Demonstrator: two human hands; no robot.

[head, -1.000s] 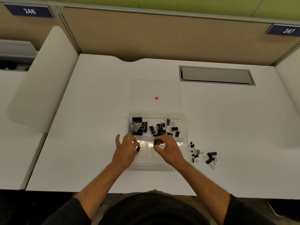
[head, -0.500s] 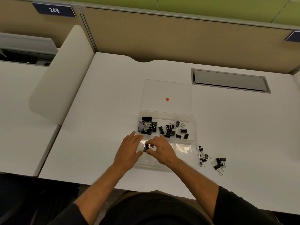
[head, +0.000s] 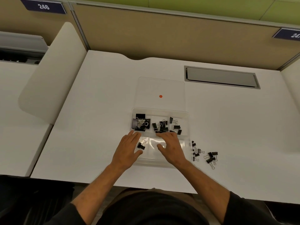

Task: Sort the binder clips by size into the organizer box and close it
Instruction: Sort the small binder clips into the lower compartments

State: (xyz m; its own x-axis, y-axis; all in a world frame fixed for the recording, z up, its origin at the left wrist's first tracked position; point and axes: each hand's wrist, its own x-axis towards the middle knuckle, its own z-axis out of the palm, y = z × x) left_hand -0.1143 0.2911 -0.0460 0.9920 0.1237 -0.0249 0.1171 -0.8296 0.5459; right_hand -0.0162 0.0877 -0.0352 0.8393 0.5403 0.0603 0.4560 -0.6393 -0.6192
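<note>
Hovering over the near row of the clear organizer box (head: 187,125), both hands lie flat with fingers straight and hold nothing: the left hand (head: 128,147) covers the near-left corner and the right hand (head: 172,147) spreads across the middle and right near compartments. One small binder clip (head: 140,146) sits in the near-left compartment, just beside the left thumb, its wire handles pointing away from the person. Out on the desk (head: 97,103), the unsorted clips (head: 205,154) lie scattered to the right of the box, near its right wall, so the right hand is clearly the nearer one and would likely reach sideways for them. Farther off, the far row holds large clips (head: 140,123) at left, medium clips (head: 160,126) in the middle and smaller clips (head: 176,126) at right. Beyond that, the open lid (head: 160,88) lies flat on the desk.
</note>
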